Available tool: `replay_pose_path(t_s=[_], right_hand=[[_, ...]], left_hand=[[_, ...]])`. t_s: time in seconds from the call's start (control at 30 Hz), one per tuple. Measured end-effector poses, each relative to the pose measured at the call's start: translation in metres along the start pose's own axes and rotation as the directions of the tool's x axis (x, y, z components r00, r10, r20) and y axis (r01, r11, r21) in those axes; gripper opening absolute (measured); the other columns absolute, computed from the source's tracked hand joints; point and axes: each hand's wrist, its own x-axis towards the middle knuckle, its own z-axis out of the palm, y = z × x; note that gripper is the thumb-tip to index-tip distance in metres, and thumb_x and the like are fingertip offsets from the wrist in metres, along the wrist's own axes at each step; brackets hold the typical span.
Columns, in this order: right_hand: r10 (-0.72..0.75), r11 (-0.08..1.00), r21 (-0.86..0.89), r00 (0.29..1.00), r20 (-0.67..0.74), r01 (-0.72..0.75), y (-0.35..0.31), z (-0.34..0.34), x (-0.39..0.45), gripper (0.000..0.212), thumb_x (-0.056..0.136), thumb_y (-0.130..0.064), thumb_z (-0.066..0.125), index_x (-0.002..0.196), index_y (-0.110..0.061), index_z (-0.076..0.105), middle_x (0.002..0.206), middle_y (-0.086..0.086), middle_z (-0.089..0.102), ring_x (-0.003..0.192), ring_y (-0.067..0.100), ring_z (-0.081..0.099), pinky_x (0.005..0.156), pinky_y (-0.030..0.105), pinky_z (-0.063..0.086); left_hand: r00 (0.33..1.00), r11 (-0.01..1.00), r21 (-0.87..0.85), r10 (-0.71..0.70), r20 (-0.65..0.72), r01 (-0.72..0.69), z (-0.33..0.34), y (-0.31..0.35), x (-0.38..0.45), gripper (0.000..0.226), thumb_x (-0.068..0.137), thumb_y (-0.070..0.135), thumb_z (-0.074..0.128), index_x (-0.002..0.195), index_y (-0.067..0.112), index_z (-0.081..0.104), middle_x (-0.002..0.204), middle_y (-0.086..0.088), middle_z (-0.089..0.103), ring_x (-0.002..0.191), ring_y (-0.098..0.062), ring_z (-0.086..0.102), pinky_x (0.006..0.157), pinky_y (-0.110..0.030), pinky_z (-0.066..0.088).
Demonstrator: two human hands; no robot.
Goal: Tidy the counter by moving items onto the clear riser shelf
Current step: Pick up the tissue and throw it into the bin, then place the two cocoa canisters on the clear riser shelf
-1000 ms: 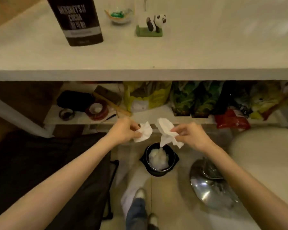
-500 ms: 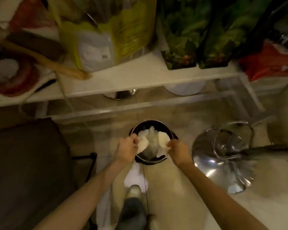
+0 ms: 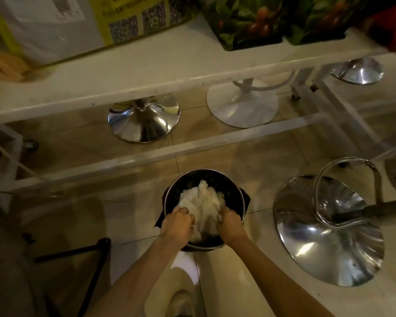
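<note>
A heap of crumpled white tissue (image 3: 202, 208) fills a small round bin (image 3: 237, 197) with a metal rim and a dark liner, which stands on the tiled floor (image 3: 226, 156). Both hands are at the near side of the bin, over its rim. The left hand (image 3: 177, 224) is at the left edge of the tissue, fingers curled in a closed grip on the paper. The right hand (image 3: 230, 224) is at the right edge of the heap, also curled and pressed into the tissue; its fingertips are buried in the paper, so whether it pinches the tissue or only pushes on it cannot be told.

Just right of the bin stands a chrome stool base (image 3: 327, 232) with a curved metal footrest ring above it. Beyond the bin, a clear panel edge (image 3: 192, 143) crosses the floor, and beyond that sit another chrome stool base (image 3: 144, 120) and a white round base (image 3: 241, 104). Above these runs a white shelf (image 3: 146, 67), carrying a yellow-and-white bag (image 3: 55, 21) to the left and green printed bags (image 3: 245, 19) to the right. Left of the bin a dark metal frame (image 3: 94, 255) rests on the floor. A shoe (image 3: 181, 303) shows on the near side of the bin.
</note>
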Motion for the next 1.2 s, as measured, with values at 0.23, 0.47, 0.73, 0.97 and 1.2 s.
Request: replay_pose_path(t_s=[0.23, 0.47, 0.73, 0.97, 1.2], right_hand=[[-0.15, 0.989, 0.005, 0.989, -0.015, 0.15, -0.034, -0.064, -0.064, 0.03, 0.087, -0.004, 0.048, 0.116, 0.0, 0.05, 0.121, 0.024, 0.056, 0.099, 0.03, 0.057, 0.078, 0.03, 0.042], [-0.344, 0.935, -0.073, 0.938, 0.041, 0.346, -0.11, -0.175, -0.188, 0.035, 0.083, -0.015, 0.057, 0.117, -0.006, 0.056, 0.115, 0.014, 0.064, 0.101, 0.03, 0.061, 0.086, 0.035, 0.049], [-0.511, 0.839, -0.186, 0.858, 0.052, 0.511, -0.205, -0.308, -0.345, 0.045, 0.081, -0.03, 0.062, 0.122, -0.017, 0.051, 0.111, 0.009, 0.067, 0.104, 0.025, 0.061, 0.089, 0.041, 0.051], [-0.698, 0.713, -0.153, 0.713, -0.063, 0.684, -0.277, -0.376, -0.443, 0.034, 0.082, -0.034, 0.062, 0.114, -0.022, 0.054, 0.096, -0.003, 0.064, 0.087, 0.016, 0.061, 0.082, 0.039, 0.052], [-0.835, 0.549, -0.181, 0.54, -0.102, 0.816, -0.365, -0.401, -0.485, 0.027, 0.084, -0.032, 0.06, 0.11, -0.025, 0.056, 0.084, -0.016, 0.06, 0.08, 0.004, 0.061, 0.073, 0.024, 0.054]], left_hand=[[1.0, 0.99, -0.14, 0.001, -0.021, -0.003, -0.072, 0.01, -0.071, 0.038, 0.086, 0.027, 0.052, 0.122, 0.015, 0.051, 0.127, -0.007, 0.054, 0.117, -0.023, 0.047, 0.095, -0.037, 0.046], [0.995, 0.944, -0.329, -0.03, -0.099, -0.005, -0.213, 0.051, -0.187, 0.041, 0.085, 0.026, 0.057, 0.123, 0.013, 0.049, 0.124, -0.011, 0.057, 0.11, -0.025, 0.056, 0.084, -0.027, 0.044], [0.977, 0.967, -0.25, -0.002, -0.213, -0.053, -0.381, 0.097, -0.323, 0.049, 0.084, 0.042, 0.053, 0.127, 0.02, 0.045, 0.129, -0.007, 0.056, 0.115, -0.025, 0.053, 0.092, -0.038, 0.047], [0.853, 0.947, -0.26, 0.026, -0.521, -0.187, -0.488, 0.104, -0.423, 0.042, 0.083, 0.041, 0.056, 0.12, 0.022, 0.053, 0.12, 0.001, 0.06, 0.111, -0.016, 0.056, 0.092, -0.038, 0.049], [0.664, 0.888, -0.399, -0.157, -0.731, -0.228, -0.556, 0.065, -0.494, 0.033, 0.083, 0.034, 0.058, 0.116, 0.027, 0.054, 0.105, 0.008, 0.061, 0.099, -0.007, 0.058, 0.085, -0.025, 0.05]])
